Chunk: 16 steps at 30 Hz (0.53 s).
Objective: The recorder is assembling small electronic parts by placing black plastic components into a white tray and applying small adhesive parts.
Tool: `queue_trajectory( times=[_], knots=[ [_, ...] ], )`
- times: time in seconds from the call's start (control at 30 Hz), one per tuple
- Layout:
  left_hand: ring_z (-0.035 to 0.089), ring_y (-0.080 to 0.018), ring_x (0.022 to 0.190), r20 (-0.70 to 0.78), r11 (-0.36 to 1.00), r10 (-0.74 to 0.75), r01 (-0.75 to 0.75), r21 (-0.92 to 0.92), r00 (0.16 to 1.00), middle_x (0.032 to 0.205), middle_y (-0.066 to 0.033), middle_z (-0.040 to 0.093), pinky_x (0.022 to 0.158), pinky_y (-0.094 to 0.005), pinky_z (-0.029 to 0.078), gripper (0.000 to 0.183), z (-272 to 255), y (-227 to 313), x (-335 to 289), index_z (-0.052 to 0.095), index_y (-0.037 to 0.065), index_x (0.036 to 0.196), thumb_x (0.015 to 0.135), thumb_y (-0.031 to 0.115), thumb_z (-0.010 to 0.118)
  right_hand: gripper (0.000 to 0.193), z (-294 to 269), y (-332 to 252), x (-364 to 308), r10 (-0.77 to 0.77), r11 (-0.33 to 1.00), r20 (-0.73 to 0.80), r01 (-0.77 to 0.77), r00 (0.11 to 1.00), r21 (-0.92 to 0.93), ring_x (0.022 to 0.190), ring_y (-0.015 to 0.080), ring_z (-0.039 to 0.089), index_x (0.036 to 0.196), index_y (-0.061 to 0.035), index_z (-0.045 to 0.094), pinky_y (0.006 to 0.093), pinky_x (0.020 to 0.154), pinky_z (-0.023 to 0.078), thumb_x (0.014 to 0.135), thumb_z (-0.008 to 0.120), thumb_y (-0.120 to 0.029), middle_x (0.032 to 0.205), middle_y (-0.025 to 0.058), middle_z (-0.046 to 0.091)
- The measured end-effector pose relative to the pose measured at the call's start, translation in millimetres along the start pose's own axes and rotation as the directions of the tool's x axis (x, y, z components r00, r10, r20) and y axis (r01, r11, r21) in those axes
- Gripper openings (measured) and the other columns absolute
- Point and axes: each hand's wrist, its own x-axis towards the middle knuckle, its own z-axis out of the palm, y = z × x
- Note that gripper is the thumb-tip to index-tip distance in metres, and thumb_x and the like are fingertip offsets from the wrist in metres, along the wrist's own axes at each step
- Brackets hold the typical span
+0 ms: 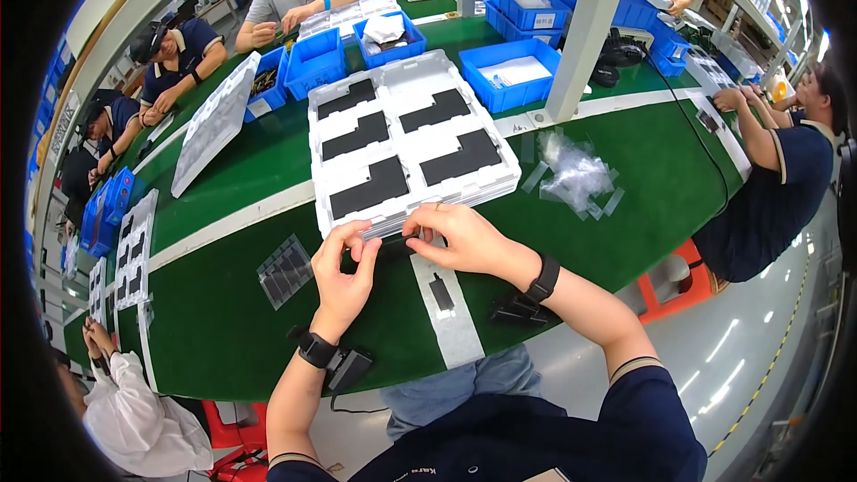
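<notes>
Just in front of the tray stack, my left hand (346,270) and my right hand (464,239) face each other, fingers curled and pinched. Between their fingertips runs a thin dark strip (394,240), small and partly hidden; each hand seems to grip one end. Beyond them lies a stack of white trays (390,138) whose top one carries several black L-shaped pieces (369,187). A small black part (441,294) rests on a white band of the table, below my right hand. Left of my left hand is a clear sheet with dark strips (287,272).
Loose clear film pieces (576,174) are heaped right of the trays. Blue bins (315,64) and another blue bin (510,73) stand behind, beside a metal post (585,36). A white tray (214,125) leans at left. Co-workers sit around the green table (661,147).
</notes>
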Motion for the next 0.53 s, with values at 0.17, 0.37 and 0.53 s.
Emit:
queue_trajectory(
  times=[0.17, 0.37, 0.53],
  knots=[
    [0.044, -0.0094, 0.058, -0.024, 0.999, 0.052, -0.051, 0.013, 0.998, 0.064, -0.0018, 0.044, 0.056, -0.0217, 0.037, 0.024, 0.6, 1.7, 2.0, 0.058, 0.003, 0.094, 0.072, -0.006, 0.061, 0.012, 0.3, 2.9, 1.1, 0.028, 0.996, 0.026, -0.03, 0.999, 0.084, 0.064, 0.0234, 0.057, 0.083, -0.0043, 0.054, 0.034, 0.059, 0.045, 0.075, 0.061, -0.01, 0.076, 0.0102, 0.058],
    [0.043, -0.0076, 0.058, 0.027, 0.998, 0.008, -0.006, -0.056, 1.0, 0.061, 0.0006, 0.043, 0.058, -0.0209, 0.037, 0.031, 0.6, -0.1, -1.8, 0.053, 0.002, 0.104, 0.074, -0.003, 0.061, 0.013, 2.0, 2.5, -0.1, -0.003, 0.999, -0.006, 0.004, 1.0, 0.044, 0.062, 0.0175, 0.056, 0.083, -0.003, 0.056, 0.0282, 0.055, 0.045, 0.073, 0.063, -0.007, 0.074, 0.0076, 0.057],
    [0.044, -0.0075, 0.058, 0.066, 0.998, 0.038, -0.034, -0.048, 0.997, 0.06, 0.0004, 0.044, 0.063, -0.0222, 0.039, 0.034, -4.2, -1.0, -1.6, 0.052, 0.004, 0.108, 0.076, 0.0, 0.062, 0.014, -1.3, 1.9, 2.0, 0.017, 0.999, -0.024, -0.016, 1.0, 0.045, 0.063, 0.0168, 0.055, 0.084, -0.0034, 0.057, 0.0272, 0.055, 0.045, 0.073, 0.064, -0.008, 0.075, 0.0074, 0.056]
  ],
)
